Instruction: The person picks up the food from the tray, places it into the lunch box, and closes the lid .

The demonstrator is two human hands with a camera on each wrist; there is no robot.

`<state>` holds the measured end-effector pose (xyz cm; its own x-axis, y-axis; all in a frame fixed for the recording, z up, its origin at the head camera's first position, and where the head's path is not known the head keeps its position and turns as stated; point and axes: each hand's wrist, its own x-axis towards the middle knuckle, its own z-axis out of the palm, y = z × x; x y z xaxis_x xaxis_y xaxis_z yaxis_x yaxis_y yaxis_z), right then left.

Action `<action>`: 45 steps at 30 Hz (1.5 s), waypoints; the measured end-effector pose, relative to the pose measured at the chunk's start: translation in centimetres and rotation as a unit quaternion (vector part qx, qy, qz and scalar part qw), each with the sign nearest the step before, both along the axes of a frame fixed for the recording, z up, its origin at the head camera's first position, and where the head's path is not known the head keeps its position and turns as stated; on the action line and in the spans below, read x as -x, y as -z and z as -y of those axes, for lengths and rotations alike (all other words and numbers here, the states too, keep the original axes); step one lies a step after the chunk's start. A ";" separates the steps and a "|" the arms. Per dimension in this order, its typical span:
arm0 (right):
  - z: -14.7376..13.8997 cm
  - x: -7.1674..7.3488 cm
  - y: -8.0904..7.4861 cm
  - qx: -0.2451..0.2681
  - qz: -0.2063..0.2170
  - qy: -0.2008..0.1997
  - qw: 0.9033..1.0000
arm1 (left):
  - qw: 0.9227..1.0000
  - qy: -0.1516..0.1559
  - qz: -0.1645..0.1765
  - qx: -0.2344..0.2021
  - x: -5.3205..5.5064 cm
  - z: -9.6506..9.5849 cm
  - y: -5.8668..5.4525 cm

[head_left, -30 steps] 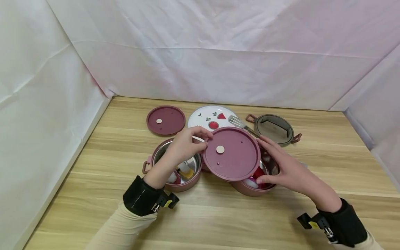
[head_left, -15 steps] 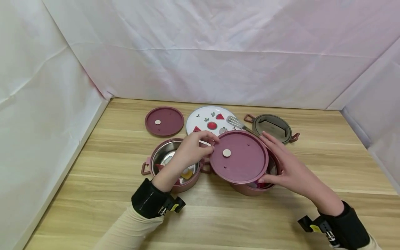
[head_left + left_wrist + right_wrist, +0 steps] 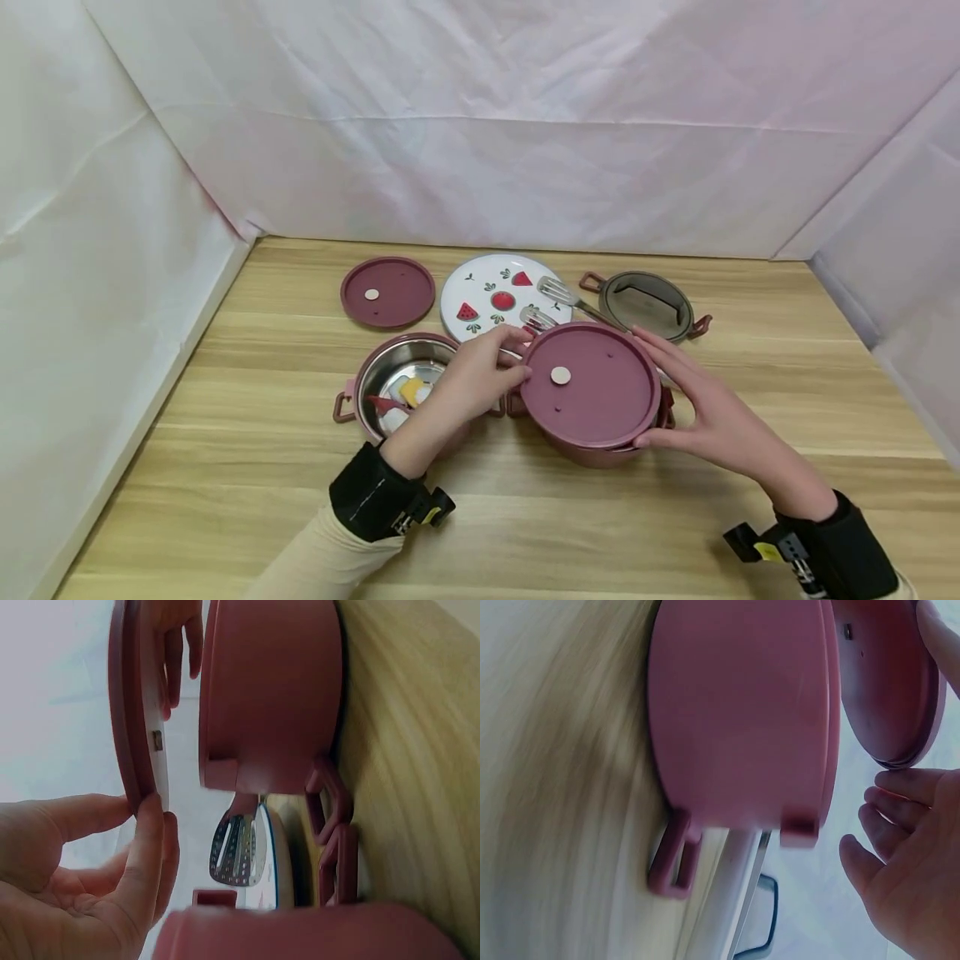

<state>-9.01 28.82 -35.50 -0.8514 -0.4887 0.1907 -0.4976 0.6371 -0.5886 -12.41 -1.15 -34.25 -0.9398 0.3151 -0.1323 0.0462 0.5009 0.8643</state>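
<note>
A round plum-coloured pot lid (image 3: 600, 408) with a pale dot is held over the right pot (image 3: 588, 457), covering nearly all its mouth in the head view. Both wrist views show a gap between lid and pot rim. My left hand (image 3: 480, 375) pinches the lid's left edge between thumb and fingers, plain in the left wrist view too (image 3: 90, 877). On the opposite side my right hand (image 3: 705, 408) holds the lid's edge, thumb at the near side and fingers at the far side. The right pot's inside is hidden.
Left of it stands a matching pot (image 3: 371, 362) containing yellow, red and white pieces, partly behind my left arm. Behind are another plum lid (image 3: 397, 287), a fruit-printed white plate (image 3: 480, 287), a slotted turner (image 3: 558, 292) and a shallow grey-brown two-handled pan (image 3: 648, 308).
Both hands have carried the lid rightward and nearer the right pot, whose opening it now mostly covers. More of the left pot's inside shows as my left arm has shifted right.
</note>
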 end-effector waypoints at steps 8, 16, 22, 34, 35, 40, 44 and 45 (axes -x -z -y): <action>-1.6 -0.2 0.7 -0.015 0.023 -0.001 1.000 | 0.994 0.063 -0.069 0.051 -1.2 -0.7 0.5; -3.0 -0.2 1.7 -0.036 0.024 0.000 0.999 | 0.988 0.134 -0.051 0.055 -2.0 -1.6 1.4; -3.2 -0.1 2.4 -0.040 0.030 0.003 0.999 | 0.988 0.116 -0.052 0.083 -2.0 -2.4 1.6; -3.2 0.0 2.9 -0.052 0.039 0.014 0.998 | 0.991 0.098 -0.034 0.087 -1.9 -2.7 1.7; -3.2 0.0 2.9 -0.050 0.042 0.013 0.998 | 0.991 0.097 -0.034 0.087 -1.9 -2.7 1.7; -3.1 0.0 2.9 -0.037 0.045 0.001 0.998 | 0.991 0.096 -0.032 0.085 -1.9 -2.7 1.7; -3.1 0.0 3.0 -0.039 0.041 -0.002 0.998 | 0.991 0.096 -0.031 0.083 -1.9 -2.7 1.8; -3.2 0.0 3.0 -0.043 0.041 0.002 0.998 | 0.991 0.096 -0.031 0.083 -1.9 -2.7 1.8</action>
